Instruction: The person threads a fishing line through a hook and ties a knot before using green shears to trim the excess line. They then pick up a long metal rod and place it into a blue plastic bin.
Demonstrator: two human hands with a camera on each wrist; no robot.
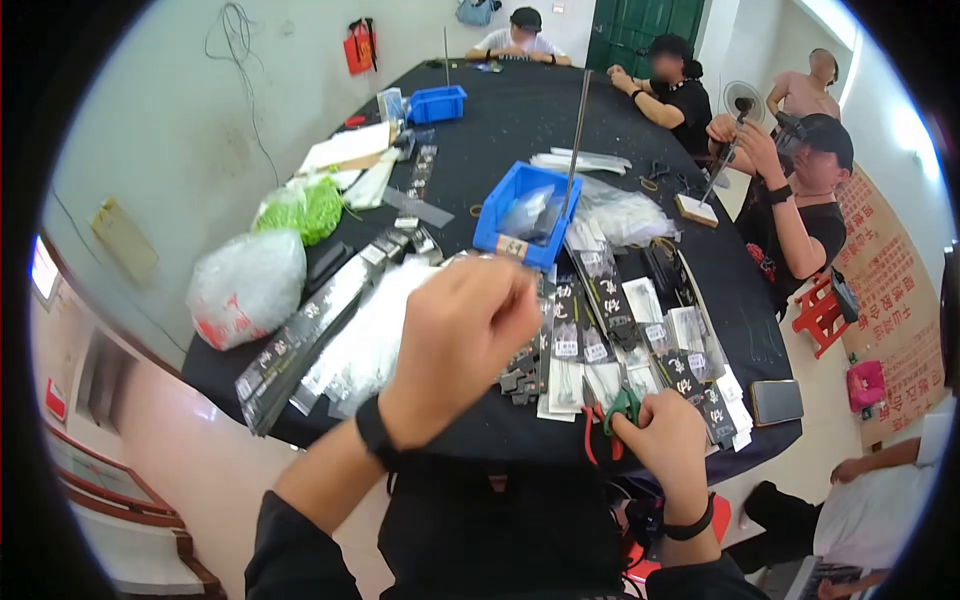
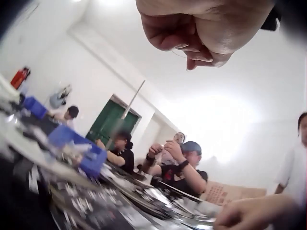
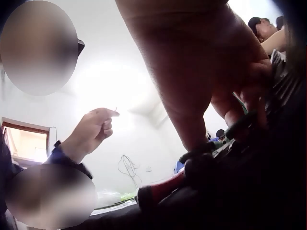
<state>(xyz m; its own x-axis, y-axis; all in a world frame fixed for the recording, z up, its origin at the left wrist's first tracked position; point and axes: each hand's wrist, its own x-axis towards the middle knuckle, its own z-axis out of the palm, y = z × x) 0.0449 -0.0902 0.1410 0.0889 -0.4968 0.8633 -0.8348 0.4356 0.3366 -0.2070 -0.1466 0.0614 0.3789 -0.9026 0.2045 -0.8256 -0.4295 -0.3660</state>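
The left hand (image 1: 462, 342) is raised over the near edge of the counter (image 1: 500, 120), centre of the frame, fingers curled and grip closed on a fine thin item (image 3: 116, 110), visible at the fingertips in the right wrist view. The right hand (image 1: 665, 440), lower right of centre, has its grip clamped on green-handled scissors (image 1: 624, 402) at the counter's near edge; a red-handled tool (image 1: 589, 440) lies just beside them. The surface is covered in black cloth. A dark phone (image 1: 777, 402) lies at the near right corner. Black packets (image 1: 600, 290) with large white characters and white barcode-type labels spread across the near half; the characters cannot be read reliably. At left, a clear plastic bag (image 1: 245, 290) bears red print, illegible, with a green bag (image 1: 305, 212) behind it. Past the packets, a blue bin (image 1: 492, 215) carries a tag with a handwritten number beginning in 6, second digit unclear. A second blue bin (image 1: 437, 104) stands farther off, upper left of centre. People sit at the right side and far end. At the right, a brown sheet (image 1: 900, 330) shows rows of red Chinese characters. Pale walls and a green door (image 1: 645, 38) close the room.
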